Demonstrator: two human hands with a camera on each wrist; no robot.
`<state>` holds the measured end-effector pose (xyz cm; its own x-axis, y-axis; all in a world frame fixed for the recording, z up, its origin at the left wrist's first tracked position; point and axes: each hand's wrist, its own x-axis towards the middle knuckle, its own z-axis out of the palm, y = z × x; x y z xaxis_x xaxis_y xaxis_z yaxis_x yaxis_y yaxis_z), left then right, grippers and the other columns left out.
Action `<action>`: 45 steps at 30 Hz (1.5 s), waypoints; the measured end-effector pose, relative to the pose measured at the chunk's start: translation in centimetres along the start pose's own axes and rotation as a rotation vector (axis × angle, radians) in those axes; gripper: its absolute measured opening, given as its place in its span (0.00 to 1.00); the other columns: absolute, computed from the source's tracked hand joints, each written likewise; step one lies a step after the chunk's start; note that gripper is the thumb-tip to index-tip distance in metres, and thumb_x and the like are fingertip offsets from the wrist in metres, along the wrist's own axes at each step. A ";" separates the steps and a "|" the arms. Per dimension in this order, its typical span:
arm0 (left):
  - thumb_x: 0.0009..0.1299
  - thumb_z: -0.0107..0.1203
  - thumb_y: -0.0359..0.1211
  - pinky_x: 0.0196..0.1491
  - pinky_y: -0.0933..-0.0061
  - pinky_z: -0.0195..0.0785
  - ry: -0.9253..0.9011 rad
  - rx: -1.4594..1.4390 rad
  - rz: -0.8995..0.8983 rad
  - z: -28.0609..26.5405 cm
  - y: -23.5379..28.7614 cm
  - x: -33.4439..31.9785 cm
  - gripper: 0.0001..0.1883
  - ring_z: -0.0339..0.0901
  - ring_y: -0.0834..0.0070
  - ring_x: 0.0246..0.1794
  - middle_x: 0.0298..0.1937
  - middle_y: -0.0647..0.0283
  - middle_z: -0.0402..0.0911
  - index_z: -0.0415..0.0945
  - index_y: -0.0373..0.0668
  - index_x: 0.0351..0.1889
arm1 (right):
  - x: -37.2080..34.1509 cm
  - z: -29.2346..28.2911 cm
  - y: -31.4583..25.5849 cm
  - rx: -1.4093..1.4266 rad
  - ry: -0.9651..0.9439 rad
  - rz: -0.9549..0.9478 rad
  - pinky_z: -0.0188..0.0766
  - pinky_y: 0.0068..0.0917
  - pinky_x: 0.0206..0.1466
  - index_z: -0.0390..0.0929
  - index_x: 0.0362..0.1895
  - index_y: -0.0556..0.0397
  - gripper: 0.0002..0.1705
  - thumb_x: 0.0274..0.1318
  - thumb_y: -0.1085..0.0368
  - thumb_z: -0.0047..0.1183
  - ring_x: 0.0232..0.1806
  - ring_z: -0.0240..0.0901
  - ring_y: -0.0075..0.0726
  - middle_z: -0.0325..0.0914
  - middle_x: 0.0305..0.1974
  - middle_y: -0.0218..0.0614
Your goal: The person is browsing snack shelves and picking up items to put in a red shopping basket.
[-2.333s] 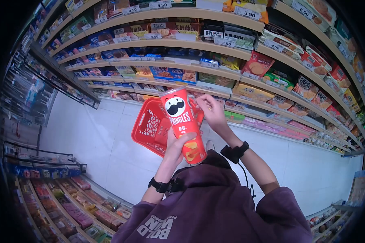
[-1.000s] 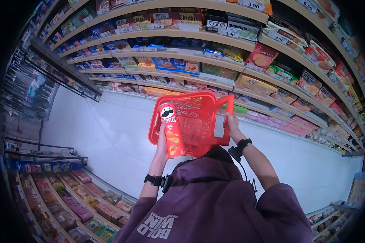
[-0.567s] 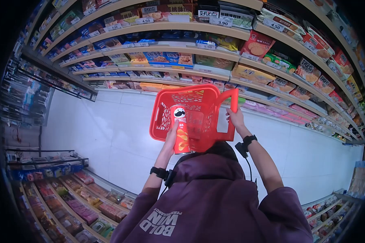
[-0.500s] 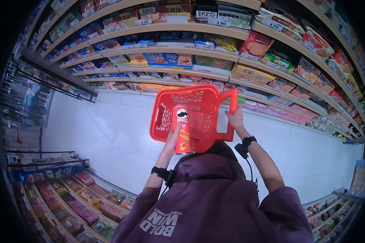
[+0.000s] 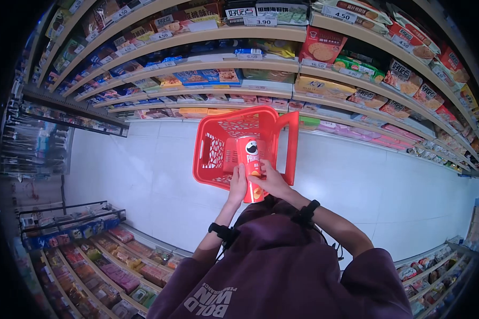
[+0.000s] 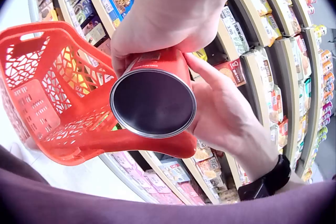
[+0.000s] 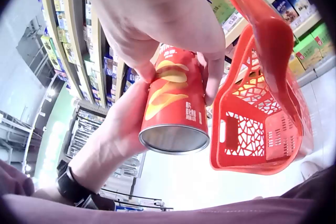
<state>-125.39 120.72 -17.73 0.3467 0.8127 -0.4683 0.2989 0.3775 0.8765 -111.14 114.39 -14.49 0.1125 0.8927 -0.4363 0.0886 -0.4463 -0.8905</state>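
A red Pringles can (image 5: 253, 169) is held between both hands in the head view, in front of the red basket (image 5: 210, 178). The left hand (image 5: 239, 186) grips its left side. My right hand (image 5: 272, 182) holds the right side, with its thumb across the front. The left wrist view shows the can's round metal end (image 6: 153, 103) facing the camera. In the right wrist view the can (image 7: 176, 95) sits between the fingers of both hands, chips printed on its side. The basket's handle (image 5: 291, 149) stands on the right, touched by neither hand.
Shelves (image 5: 271, 65) of boxed and bagged snacks curve across the far side. White floor (image 5: 356, 186) lies around the basket. More shelves (image 5: 98, 266) stand at the lower left, and a rack of hanging goods (image 5: 42, 138) is at the left.
The right hand has left the basket handle and moved left onto the can. The can has shifted slightly right, still in the left hand. The basket appears a little further left.
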 end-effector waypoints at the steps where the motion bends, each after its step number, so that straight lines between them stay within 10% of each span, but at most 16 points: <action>1: 0.78 0.37 0.51 0.57 0.71 0.63 -0.029 -0.021 -0.004 0.1 -0.6 -0.2 0.28 0.72 0.71 0.54 0.52 0.54 0.76 0.65 0.35 0.60 | -0.2 -0.4 0.5 0.047 0.005 0.021 0.68 0.35 0.60 0.50 0.66 0.60 0.46 0.55 0.48 0.60 0.59 0.68 0.43 0.67 0.58 0.50; 9: 0.76 0.48 0.41 0.46 0.75 0.71 -0.016 -0.140 -0.072 -0.3 -1.7 -4.2 0.19 0.75 0.81 0.48 0.50 0.64 0.79 0.70 0.42 0.59 | -1.0 -0.6 4.9 0.209 -0.161 0.117 0.68 0.32 0.59 0.54 0.66 0.62 0.47 0.54 0.45 0.60 0.56 0.72 0.38 0.71 0.55 0.47; 15: 0.64 0.62 0.25 0.47 0.77 0.71 -0.154 0.046 0.073 -1.9 2.0 -3.8 0.21 0.76 0.81 0.41 0.43 0.64 0.79 0.71 0.37 0.55 | -2.2 0.3 4.5 0.440 -0.197 0.026 0.52 0.37 0.70 0.41 0.73 0.52 0.55 0.52 0.47 0.61 0.70 0.53 0.38 0.55 0.68 0.45; 26: 0.61 0.67 0.31 0.47 0.74 0.73 -0.426 0.174 0.206 -11.4 1.9 3.2 0.28 0.77 0.78 0.43 0.47 0.61 0.79 0.68 0.36 0.58 | 4.0 7.1 -0.3 0.453 -0.073 0.175 0.54 0.36 0.70 0.44 0.71 0.52 0.56 0.41 0.62 0.66 0.68 0.56 0.37 0.61 0.65 0.46; 37: 0.66 0.56 0.49 0.53 0.66 0.71 -0.455 -0.194 -0.465 -21.1 -4.9 15.2 0.30 0.78 0.69 0.50 0.51 0.59 0.77 0.68 0.38 0.58 | 12.8 17.3 -5.9 0.132 0.002 0.332 0.66 0.38 0.60 0.51 0.62 0.68 0.57 0.42 0.39 0.64 0.58 0.70 0.50 0.70 0.54 0.55; 45: 0.63 0.60 0.51 0.41 0.73 0.73 -0.376 0.006 -0.600 -16.3 -15.1 20.0 0.32 0.79 0.74 0.40 0.45 0.60 0.78 0.70 0.34 0.54 | 18.7 19.8 10.7 0.230 0.172 0.610 0.72 0.33 0.51 0.51 0.61 0.69 0.52 0.44 0.47 0.63 0.51 0.75 0.43 0.71 0.52 0.54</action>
<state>-137.51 138.51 -38.53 0.4043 0.2564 -0.8779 0.5388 0.7089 0.4552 -127.67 127.52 -34.77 0.2332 0.4537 -0.8601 -0.2514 -0.8263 -0.5040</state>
